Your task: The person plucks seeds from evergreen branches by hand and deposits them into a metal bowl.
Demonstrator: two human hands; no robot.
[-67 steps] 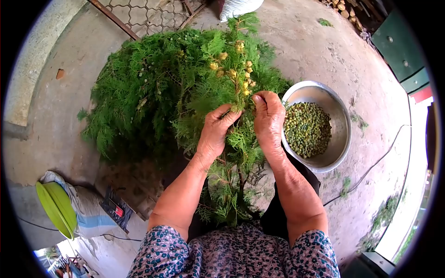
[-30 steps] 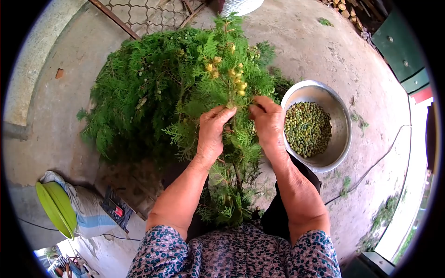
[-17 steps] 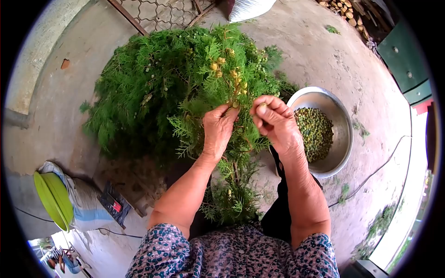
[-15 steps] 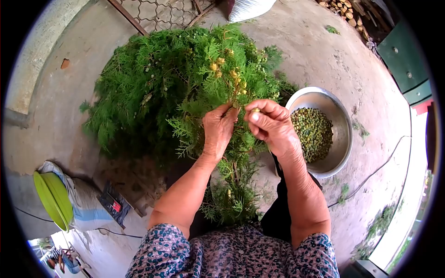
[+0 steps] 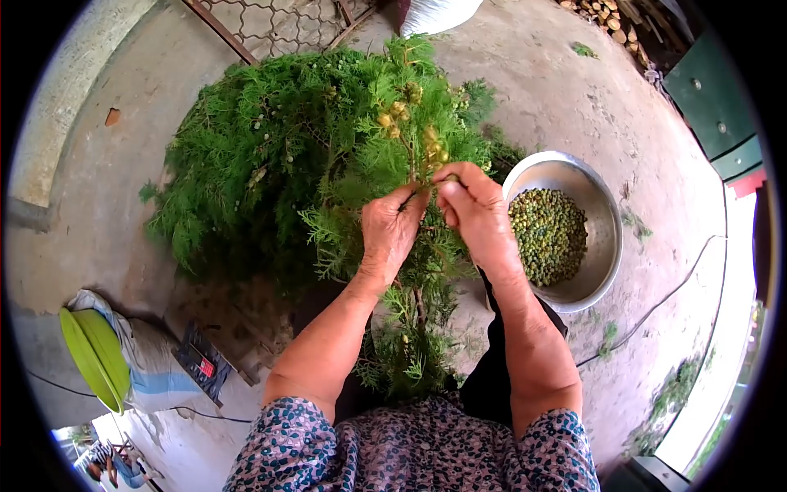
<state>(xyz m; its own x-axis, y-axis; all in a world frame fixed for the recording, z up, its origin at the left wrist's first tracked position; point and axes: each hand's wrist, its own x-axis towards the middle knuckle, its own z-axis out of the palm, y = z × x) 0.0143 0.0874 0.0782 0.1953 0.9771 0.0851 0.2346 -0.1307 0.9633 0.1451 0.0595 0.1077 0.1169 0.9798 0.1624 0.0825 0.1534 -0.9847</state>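
My left hand [image 5: 390,231] is closed around the stem of a green conifer branch [image 5: 373,168] in front of me. Yellowish cones [image 5: 433,148] cluster on the branch just above my fingers. My right hand [image 5: 477,215] pinches at the branch just below those cones, thumb and forefinger together on a small cone [image 5: 451,178]. To the right of my right hand stands a metal bowl [image 5: 607,238], partly filled with small green and yellowish cones [image 5: 549,238]. A big heap of leafy branches [image 5: 238,156] lies to the left, behind my left hand.
A lime-green basin [image 5: 94,357] and a grey-white sack [image 5: 156,361] are at the lower left. A metal grate [image 5: 279,29] and a white sack [image 5: 438,12] lie at the top. Green drawers [image 5: 713,102] and firewood [image 5: 602,16] stand upper right. A cable [image 5: 656,307] crosses the floor.
My right hand came away from the branch with a small cone and has moved back up to the stem. My left hand keeps its hold. The branch has shifted slightly.
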